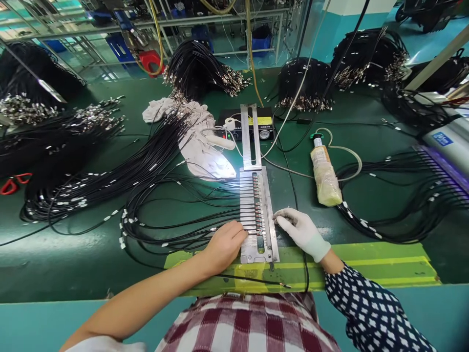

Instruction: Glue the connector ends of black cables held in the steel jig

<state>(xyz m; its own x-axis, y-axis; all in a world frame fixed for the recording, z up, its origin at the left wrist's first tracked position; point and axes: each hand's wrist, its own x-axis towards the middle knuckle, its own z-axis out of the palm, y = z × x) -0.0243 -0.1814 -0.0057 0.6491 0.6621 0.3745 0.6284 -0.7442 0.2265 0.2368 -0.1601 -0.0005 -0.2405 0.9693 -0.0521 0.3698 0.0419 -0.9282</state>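
A metal fixture (269,215) with a slotted comb lies on the green table near its front edge. Several thin black cables (183,227) with metal tips lie side by side across its slots. My bare left hand (224,243) rests at the fixture's left edge, fingers curled onto a cable where it enters the comb. My right hand (300,231) wears a white glove and touches the fixture's right rail with its fingertips pinched together. Whether the right fingers hold a cable tip is too small to tell.
A wrapped bottle with a tube (324,173) lies right of the fixture. A white cloth (198,142) and a small black control box (252,128) sit behind it. Big bundles of black cables (73,186) cover the left, back and right. Red scissors (10,183) lie far left.
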